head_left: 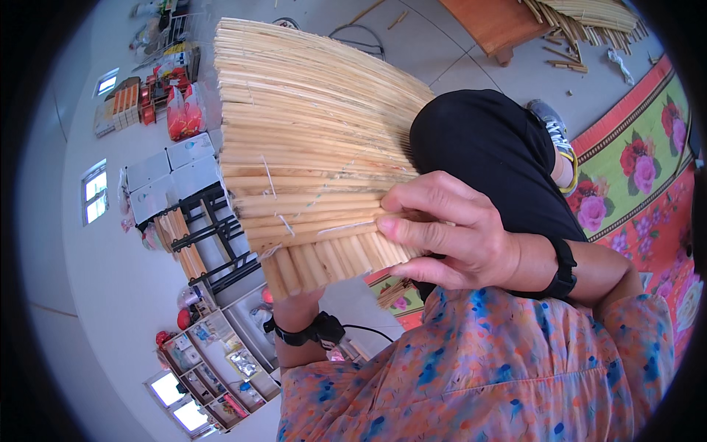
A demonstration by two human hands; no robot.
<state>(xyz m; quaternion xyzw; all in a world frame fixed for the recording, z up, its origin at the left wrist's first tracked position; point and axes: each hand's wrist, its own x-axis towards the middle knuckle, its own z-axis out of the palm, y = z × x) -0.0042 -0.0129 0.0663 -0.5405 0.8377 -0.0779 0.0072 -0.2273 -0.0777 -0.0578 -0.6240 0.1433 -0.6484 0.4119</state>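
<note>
A broad sheet of pale straw-coloured stalks (317,125), bound side by side with white thread, rises in front of me and leans against my raised knee. Its lower part folds over into a band of short stalk pieces (331,261). My right hand (456,236) is closed on the fold at its right end, fingertips pressing along a white thread (346,228). Behind the lower left corner of the stalk sheet, my left hand (300,306) is mostly hidden. Only its wrist area and a black strap (309,329) show, so its fingers cannot be made out.
A brown wooden table (493,26) with more bundled stalks (589,15) stands at the upper right. Loose stalk pieces (567,59) lie on the tiled floor. A flowered mat (626,162) spreads to the right. Shelves (217,361), white boxes (166,173) and red bags (184,110) line the left wall.
</note>
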